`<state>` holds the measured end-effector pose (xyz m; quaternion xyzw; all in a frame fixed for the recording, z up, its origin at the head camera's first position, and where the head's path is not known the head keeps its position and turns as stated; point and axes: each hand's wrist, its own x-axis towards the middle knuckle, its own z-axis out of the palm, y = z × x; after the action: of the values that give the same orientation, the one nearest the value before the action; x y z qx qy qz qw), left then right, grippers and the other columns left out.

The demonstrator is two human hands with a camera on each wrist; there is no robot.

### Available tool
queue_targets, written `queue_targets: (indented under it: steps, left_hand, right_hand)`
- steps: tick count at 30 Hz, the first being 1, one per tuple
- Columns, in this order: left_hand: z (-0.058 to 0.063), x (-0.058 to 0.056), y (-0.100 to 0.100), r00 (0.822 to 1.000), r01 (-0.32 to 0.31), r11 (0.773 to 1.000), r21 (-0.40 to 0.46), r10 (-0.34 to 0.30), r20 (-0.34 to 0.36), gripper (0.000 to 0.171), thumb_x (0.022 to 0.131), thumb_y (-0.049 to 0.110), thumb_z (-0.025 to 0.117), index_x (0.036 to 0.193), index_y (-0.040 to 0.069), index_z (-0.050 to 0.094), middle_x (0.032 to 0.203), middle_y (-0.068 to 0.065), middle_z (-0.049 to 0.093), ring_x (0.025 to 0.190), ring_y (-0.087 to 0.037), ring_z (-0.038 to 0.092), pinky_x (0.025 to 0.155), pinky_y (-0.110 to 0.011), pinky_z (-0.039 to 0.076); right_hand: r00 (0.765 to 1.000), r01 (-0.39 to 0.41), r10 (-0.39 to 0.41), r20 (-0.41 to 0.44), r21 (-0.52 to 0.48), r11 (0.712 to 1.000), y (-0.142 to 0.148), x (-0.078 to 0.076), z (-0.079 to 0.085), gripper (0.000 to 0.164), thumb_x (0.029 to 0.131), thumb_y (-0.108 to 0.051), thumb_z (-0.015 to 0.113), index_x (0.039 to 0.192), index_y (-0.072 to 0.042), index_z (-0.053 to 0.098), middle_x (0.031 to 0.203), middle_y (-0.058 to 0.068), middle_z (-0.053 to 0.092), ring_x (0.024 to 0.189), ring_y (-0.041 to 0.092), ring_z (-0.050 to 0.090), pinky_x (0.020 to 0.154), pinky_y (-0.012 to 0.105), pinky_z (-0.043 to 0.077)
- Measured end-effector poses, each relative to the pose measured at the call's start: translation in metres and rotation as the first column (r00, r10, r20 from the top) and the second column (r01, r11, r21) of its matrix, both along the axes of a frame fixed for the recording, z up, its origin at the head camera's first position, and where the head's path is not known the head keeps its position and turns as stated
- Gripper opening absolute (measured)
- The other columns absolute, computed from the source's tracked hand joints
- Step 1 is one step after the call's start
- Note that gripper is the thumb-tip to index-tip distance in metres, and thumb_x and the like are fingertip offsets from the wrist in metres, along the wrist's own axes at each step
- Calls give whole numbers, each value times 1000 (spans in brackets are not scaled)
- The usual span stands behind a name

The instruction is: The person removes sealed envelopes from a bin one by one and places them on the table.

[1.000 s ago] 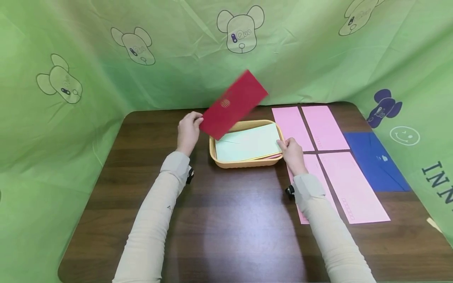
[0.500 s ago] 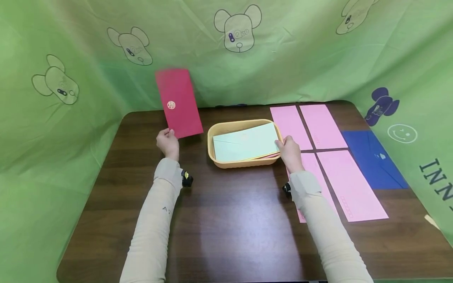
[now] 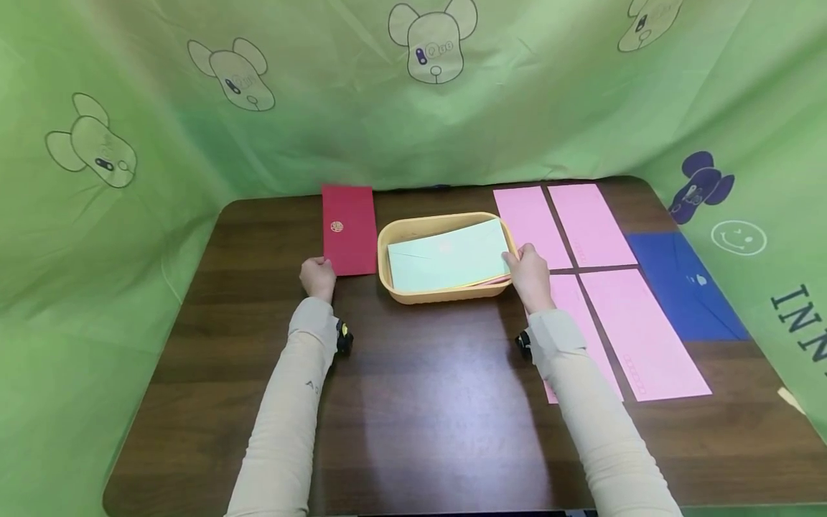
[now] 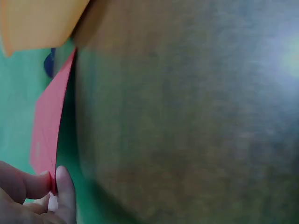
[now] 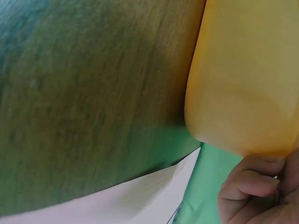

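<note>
My left hand [image 3: 319, 278] pinches the near left corner of a red envelope [image 3: 352, 240] with a gold round emblem, left of the basket. In the left wrist view the envelope [image 4: 49, 121] stands edge-on between thumb and finger, its near part seemingly off the table. A yellow plastic basket [image 3: 403, 296] sits at the table's middle, and my right hand [image 3: 531, 276] grips its right rim. Inside lies a pale green envelope [image 3: 446, 260] on top, with yellow and pink edges showing beneath. The right wrist view shows curled fingers [image 5: 250, 184] at the basket wall [image 5: 247, 84].
Several pink envelopes [image 3: 642, 334] lie in two rows on the right of the brown wooden table [image 3: 439, 402]. Beside them at the right edge is a blue envelope [image 3: 688, 287]. A green printed cloth [image 3: 323, 108] hangs behind and at the sides.
My left hand has carried the red envelope from above the basket to the left, then lowered it toward the table beside the basket. My right hand stays at the basket's rim.
</note>
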<state>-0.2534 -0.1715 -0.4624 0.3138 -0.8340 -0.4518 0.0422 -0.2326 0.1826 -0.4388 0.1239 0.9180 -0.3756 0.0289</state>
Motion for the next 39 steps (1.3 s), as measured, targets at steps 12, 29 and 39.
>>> queue_targets:
  steps: [12,29,39]
  left_hand:
    - [1,6,23,958,266,943,-199,-236,163,71,91,37,61,144,1,31,133,-31,34,126,-44,38,102,-52,42]
    - [1,4,29,946,291,880,-375,-207,249,63,92,42,58,146,15,38,134,-25,35,124,-40,34,103,-47,31]
    - [1,2,26,933,311,872,-377,-206,294,63,93,43,57,147,19,36,136,-26,33,124,-40,34,104,-48,30]
  right_hand:
    - [1000,-6,6,-14,23,1000,-1,0,1,29,99,-29,48,92,-1,43,72,8,40,75,29,46,63,32,36]
    - [999,28,-27,-30,25,999,-1,0,5,28,98,-27,50,89,-1,44,72,9,42,76,30,48,63,32,36]
    - [1000,23,-23,11,-2,1000,-2,-1,5,28,99,-28,49,92,-2,43,74,9,42,76,27,47,63,30,36]
